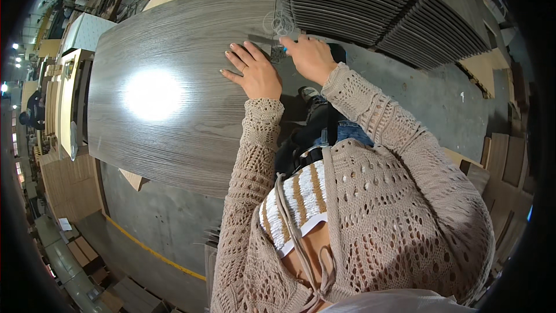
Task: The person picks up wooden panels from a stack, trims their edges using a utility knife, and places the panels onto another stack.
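A large grey-brown wood-grain panel (202, 40) lies flat in front of me, with a bright light reflected on its left part. My left hand (255, 75) rests on it near the right edge, palm down and fingers spread. Just right of that edge, my right hand (311, 58) is closed round a small tool with a blue part (284, 50); the fist hides most of it. Thin curled strips (282, 25) of pale trimming hang at the panel's edge beyond my right hand.
At the far right stands a big stack of dark panels (359, 6). Wooden boards (504, 162) lean on the right. On the left are a pale yellow board (69, 104), stacked boards and a person (35, 110) in dark clothes. A yellow line (153, 250) crosses the grey concrete floor.
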A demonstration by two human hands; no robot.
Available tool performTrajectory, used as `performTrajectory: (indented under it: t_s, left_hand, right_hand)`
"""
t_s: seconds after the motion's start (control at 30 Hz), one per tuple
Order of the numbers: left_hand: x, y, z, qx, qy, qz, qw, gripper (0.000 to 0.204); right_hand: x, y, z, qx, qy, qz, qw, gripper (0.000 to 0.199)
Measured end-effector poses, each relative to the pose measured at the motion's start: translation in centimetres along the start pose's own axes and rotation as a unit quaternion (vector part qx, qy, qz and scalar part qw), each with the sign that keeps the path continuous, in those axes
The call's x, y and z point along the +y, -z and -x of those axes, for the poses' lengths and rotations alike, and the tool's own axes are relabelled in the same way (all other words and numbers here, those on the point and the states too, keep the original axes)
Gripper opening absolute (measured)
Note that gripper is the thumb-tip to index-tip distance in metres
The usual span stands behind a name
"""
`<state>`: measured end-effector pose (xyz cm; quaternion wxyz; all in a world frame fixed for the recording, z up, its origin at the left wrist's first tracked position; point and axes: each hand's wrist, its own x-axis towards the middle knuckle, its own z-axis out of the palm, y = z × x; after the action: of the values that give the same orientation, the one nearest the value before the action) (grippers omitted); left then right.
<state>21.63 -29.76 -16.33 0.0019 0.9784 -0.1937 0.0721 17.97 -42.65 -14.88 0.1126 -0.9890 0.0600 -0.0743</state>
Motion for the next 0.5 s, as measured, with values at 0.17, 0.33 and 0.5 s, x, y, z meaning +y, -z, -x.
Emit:
performTrajectory:
  t_s: [0.17, 0.33, 0.5]
  left_hand:
    - [0.1, -0.9, -0.2, 0.031, 0.002, -0.005, 1.000, 0.071]
    - [-0.3, -0.8, 0.0, 0.025, 0.007, 0.008, 1.000, 0.068]
    - [-0.3, -0.4, 0.1, 0.021, 0.007, 0.012, 1.000, 0.068]
  right_hand:
    - [3.4, -1.9, -1.5, 0.076, 0.025, 0.047, 0.996, 0.026]
    - [1.6, -0.4, -0.4, 0.055, -0.013, -0.032, 0.998, 0.026]
    - [0.7, 0.6, -0.7, 0.038, -0.057, -0.054, 0.996, 0.025]
